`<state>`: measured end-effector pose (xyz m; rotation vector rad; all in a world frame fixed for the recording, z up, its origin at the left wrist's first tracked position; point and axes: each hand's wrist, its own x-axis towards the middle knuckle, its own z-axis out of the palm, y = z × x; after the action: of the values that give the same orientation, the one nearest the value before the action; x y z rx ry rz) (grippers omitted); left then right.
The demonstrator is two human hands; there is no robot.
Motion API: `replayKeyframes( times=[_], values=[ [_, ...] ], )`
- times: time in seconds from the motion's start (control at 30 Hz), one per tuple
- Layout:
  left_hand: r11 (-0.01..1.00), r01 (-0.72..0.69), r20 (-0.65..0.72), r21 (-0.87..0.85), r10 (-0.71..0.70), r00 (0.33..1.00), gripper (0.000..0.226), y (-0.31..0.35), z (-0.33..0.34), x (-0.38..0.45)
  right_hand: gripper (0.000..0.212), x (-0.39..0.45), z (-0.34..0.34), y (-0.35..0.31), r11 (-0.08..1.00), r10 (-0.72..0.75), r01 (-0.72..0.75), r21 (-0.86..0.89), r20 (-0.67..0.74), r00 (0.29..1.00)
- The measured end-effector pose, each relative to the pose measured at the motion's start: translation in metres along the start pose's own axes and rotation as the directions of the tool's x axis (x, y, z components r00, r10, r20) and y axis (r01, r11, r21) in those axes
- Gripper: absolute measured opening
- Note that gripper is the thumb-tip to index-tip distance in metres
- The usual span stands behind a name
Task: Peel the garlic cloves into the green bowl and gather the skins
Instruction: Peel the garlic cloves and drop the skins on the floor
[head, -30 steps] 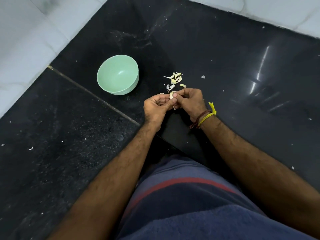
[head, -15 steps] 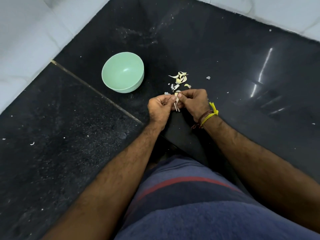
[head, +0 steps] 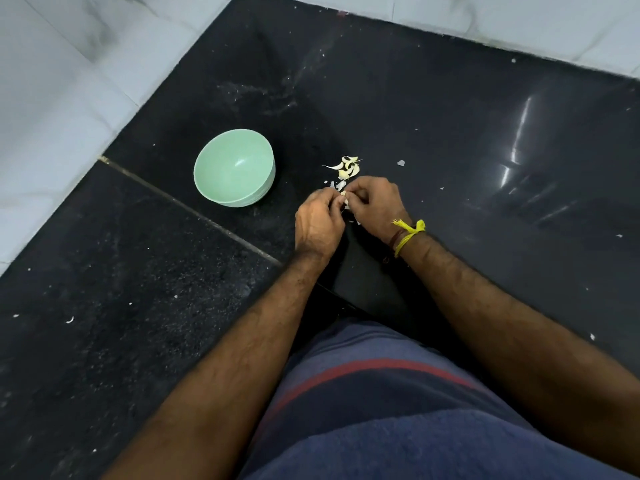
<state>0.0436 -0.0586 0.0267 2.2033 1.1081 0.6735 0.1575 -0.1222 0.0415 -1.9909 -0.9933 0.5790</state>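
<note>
A pale green bowl (head: 234, 168) stands on the black stone counter, and nothing shows inside it. Just right of the bowl, my left hand (head: 320, 223) and my right hand (head: 375, 207) meet fingertip to fingertip. Both pinch a small pale garlic clove (head: 344, 199), which the fingers mostly hide. A little heap of yellowish garlic skins (head: 348, 167) lies on the counter just beyond my hands. A few skin bits lie under my hands too.
The black counter (head: 450, 133) meets white marble-look wall tiles at the left and far sides. A seam crosses the counter from the left toward my left wrist. Small white flecks (head: 401, 163) are scattered about. My blue shirt fills the bottom of the view.
My hands have closed in tighter round the clove, and the hanging strip of skin seen half a second ago no longer shows. The camera view shifted slightly.
</note>
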Motion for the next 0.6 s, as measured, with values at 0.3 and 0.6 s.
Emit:
replayKeyframes(
  times=[0.3, 0.6],
  values=[
    [0.979, -0.002, 0.162, 0.205, -0.032, 0.986, 0.013, 0.017, -0.006, 0.001, 0.016, 0.01, -0.009, -0.012, 0.886, -0.119, 0.198, -0.419, 0.208, 0.971],
    [0.978, 0.168, 0.015, -0.127, -0.167, 0.986, 0.009, 0.019, -0.008, 0.004, 0.006, 0.006, -0.005, -0.003, 0.93, 0.146, -0.163, 0.331, 0.075, 0.986]
  ],
)
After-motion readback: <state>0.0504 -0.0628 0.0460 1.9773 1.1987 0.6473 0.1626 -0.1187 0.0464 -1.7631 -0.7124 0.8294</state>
